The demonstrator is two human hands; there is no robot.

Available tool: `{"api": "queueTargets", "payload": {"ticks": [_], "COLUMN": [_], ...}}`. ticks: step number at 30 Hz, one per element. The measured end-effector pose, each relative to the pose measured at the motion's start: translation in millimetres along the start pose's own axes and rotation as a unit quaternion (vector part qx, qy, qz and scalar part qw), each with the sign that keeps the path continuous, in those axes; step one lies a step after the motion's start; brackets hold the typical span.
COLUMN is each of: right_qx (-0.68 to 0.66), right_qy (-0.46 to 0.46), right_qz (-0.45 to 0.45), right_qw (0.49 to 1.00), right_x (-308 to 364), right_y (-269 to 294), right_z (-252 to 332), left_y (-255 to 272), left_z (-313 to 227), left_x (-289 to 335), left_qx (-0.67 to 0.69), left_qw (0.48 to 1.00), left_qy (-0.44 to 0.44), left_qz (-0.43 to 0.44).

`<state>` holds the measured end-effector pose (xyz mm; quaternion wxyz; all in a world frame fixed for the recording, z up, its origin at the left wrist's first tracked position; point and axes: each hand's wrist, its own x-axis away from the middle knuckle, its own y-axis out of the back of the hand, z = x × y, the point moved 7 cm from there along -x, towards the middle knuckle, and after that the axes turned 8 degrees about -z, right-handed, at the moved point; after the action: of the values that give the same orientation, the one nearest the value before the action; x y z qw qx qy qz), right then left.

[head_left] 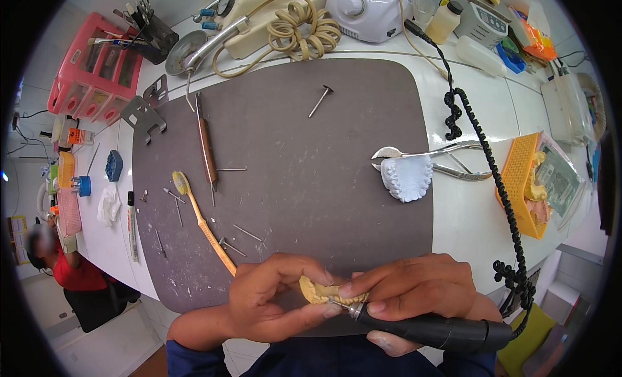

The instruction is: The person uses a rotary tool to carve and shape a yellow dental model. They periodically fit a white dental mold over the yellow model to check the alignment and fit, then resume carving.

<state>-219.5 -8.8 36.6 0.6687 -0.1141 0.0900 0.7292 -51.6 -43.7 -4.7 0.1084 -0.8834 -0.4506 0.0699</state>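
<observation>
The left hand (269, 302) pinches a yellow dental cast (313, 291), likely light, rigid and chippable, best held by its base; the right hand (424, 287) wraps snugly around a black handpiece (444, 333).

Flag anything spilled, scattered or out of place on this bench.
White crumbs are strewn over the lower left of the gray mat, looking unswept. Loose metal bits lie at different angles around the toothbrush rather than grouped together. The white dental model overlaps the pliers, which looks untidy.

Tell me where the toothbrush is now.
In the head view, the toothbrush lies on the grey mat, left of centre, just beyond the left hand.
</observation>
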Motion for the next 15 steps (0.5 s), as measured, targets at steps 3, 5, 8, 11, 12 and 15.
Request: {"api": "queueTargets", "payload": {"ticks": [3, 5, 8, 11, 12, 15], "right_qx": [-0.001, -0.006, 0.007, -0.006, -0.006, -0.004], "right_qy": [-0.002, -0.009, -0.013, -0.012, -0.008, 0.003], "right_qz": [-0.002, 0.001, 0.007, 0.004, 0.004, 0.004], "right_qw": [1.0, 1.0, 1.0, 1.0, 1.0, 1.0], "right_x": [0.2, -0.4, 0.3, 0.1, 0.3, 0.7], "right_y": [-0.2, -0.2, 0.5, 1.7, 1.6, 1.3], "right_z": [0.9, 0.9, 0.4, -0.9, -0.8, -0.7], "left_y": [-0.3, -0.5, -0.6, -0.1, -0.2, -0.1], "left_z": [-0.1, -0.3, -1.8, -0.2, -0.4, -0.9], "left_x": [-0.2, -0.1, -0.9, -0.1, -0.2, -0.2], "left_qx": [0.002, 0.008, 0.0, 0.005, 0.003, -0.001], "left_qw": [1.0, 1.0, 1.0, 1.0, 1.0, 1.0], "left_qy": [0.002, 0.002, 0.007, 0.007, 0.006, 0.004], "left_qz": [0.002, 0.0, 0.008, 0.003, 0.003, 0.004]}}
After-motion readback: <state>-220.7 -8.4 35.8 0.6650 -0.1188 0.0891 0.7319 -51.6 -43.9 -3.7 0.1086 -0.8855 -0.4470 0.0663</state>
